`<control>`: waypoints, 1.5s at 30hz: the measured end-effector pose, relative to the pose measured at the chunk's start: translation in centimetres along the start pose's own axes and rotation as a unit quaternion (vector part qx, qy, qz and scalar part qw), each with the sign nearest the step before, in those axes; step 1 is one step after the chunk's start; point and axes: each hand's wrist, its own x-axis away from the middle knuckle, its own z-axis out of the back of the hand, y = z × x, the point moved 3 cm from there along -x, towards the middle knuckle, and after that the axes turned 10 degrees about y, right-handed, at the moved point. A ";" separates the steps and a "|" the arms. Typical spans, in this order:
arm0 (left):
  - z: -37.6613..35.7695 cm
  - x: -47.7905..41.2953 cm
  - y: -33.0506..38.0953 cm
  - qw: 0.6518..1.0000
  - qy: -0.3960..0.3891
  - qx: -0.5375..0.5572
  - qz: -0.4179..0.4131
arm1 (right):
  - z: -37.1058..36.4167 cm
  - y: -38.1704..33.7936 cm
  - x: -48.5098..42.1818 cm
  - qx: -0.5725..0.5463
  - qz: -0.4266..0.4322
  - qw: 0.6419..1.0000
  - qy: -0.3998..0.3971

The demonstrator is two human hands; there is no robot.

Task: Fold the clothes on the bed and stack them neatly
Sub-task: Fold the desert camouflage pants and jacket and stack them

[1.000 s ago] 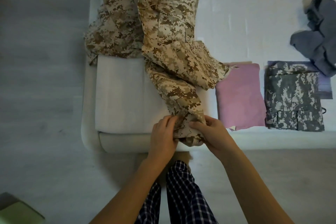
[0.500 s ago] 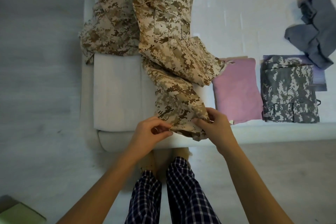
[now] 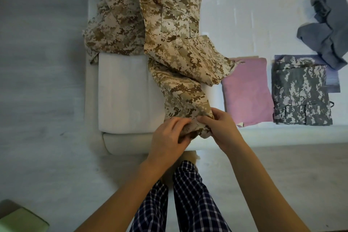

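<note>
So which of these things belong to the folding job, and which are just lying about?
Job: tan camouflage garment, gripped at its near end by left hand and right hand; second tan camouflage piece; folded pink cloth; folded grey camouflage garment; crumpled grey garment.
Lying about: white cushion on the bed; green object on the floor.

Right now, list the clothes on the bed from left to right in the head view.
brown camouflage pile → tan camouflage garment, its near end held in both hands → pink folded cloth → grey camouflage folded garment
</note>
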 end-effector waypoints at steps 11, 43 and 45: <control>4.2 1.2 -1.3 0.958 0.143 0.079 0.237 | -3.7 5.3 4.6 0.246 0.271 0.931 -0.003; -3.8 2.6 -15.6 0.947 -0.056 -0.114 0.295 | -1.5 11.2 -10.3 0.167 0.023 0.976 0.141; -4.5 0.3 -15.7 0.963 -0.081 -0.151 0.206 | -0.9 7.9 -13.1 0.011 -0.020 0.978 0.207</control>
